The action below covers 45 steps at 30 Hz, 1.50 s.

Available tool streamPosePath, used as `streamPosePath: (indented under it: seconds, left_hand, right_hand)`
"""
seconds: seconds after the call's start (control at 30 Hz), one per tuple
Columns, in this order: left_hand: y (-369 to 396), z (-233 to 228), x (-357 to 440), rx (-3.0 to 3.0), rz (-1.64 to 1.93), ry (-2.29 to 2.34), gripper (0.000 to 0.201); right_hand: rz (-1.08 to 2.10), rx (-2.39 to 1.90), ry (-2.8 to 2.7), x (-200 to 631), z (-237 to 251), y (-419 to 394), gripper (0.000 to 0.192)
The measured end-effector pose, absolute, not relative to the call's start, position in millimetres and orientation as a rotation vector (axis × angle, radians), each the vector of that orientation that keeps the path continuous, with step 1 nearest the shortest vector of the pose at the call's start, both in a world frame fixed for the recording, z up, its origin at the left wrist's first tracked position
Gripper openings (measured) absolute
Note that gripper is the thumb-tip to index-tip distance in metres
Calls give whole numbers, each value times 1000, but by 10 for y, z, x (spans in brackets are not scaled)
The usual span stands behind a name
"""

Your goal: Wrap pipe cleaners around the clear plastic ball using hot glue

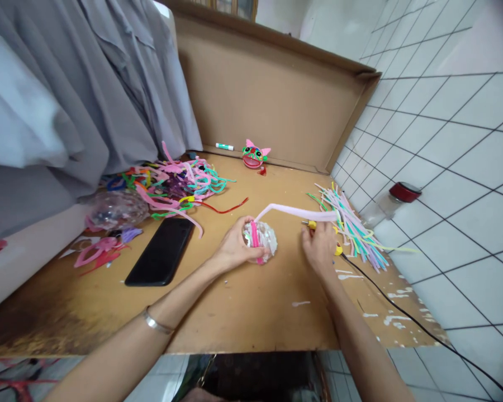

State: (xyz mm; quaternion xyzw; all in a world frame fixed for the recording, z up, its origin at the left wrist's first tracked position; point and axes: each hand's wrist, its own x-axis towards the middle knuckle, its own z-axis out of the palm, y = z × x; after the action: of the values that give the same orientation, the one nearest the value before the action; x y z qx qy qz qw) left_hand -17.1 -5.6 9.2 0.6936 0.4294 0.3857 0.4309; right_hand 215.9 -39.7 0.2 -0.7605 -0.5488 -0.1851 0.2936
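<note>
My left hand (237,245) is closed around a clear, shiny ball (269,244) with a bright pink band (255,241) round it. From the ball's top a bent lilac pipe cleaner (295,212) stretches right, passing just above my right hand (322,245). That hand is closed on a yellow glue gun (338,250), its tip pointing left toward the ball and apart from it. My fingers hide most of the gun's body. A black cord (385,290) trails from it to the lower right.
Loose pipe cleaners (356,226) lie by the tiled wall, near a red-lidded jar (388,204). A tangled pipe-cleaner pile (180,181), a black phone (159,254) and a plastic bag (117,209) are left. A cat-eared figure (254,156) and glue stick (224,147) stand behind.
</note>
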Motion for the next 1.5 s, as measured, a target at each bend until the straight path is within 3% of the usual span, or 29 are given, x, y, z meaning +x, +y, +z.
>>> streamPosePath:
  seconds: [0.2, 0.6, 0.77, 1.2, 1.5]
  left_hand:
    - [-41, 101, -154, 1680, 964, 1188, 73]
    - [-17, 45, -147, 1667, 999, 1137, 78]
    - [-21, 25, -135, 1705, 1008, 1163, 77]
    - [-47, 128, -144, 1622, 942, 1071, 80]
    - [25, 28, -162, 1544, 970, 1011, 83]
  right_hand:
    - [-487, -2624, -1203, 2474, 59, -345, 51]
    - [-267, -2669, -980, 2619, -62, -340, 64]
    - [-216, -2649, -979, 2659, -13, -368, 56]
    - [-373, -1767, -1354, 2179, 315, -410, 32]
    - [-420, -1580, -1451, 1954, 240, -404, 20]
